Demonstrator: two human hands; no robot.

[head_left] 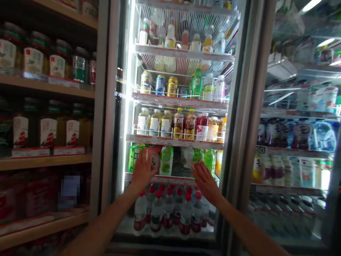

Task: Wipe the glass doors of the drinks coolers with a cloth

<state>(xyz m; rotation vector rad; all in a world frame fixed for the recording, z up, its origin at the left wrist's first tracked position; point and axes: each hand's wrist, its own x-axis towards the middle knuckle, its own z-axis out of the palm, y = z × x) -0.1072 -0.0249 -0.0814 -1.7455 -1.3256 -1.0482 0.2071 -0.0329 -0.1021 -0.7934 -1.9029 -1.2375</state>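
Reddish drink container with dark lettering (153,158), sitting on the lower, red-and-white-edged cooler shelf (173,180), and the left hand (143,171) is right in front of it! In the head view that grip looks released, fingers spread; contact is impossible to call. Just right of it stands an upright green-labelled bottle (166,160). Across the row, the right hand (204,177) meets bright green bottles (210,160), fingertips blurred, so whether that grip holds anything I can't tell. Danger: a snagged knuckle could topple a neighbour over the edge onto the red-capped clear bottles (157,215) below.
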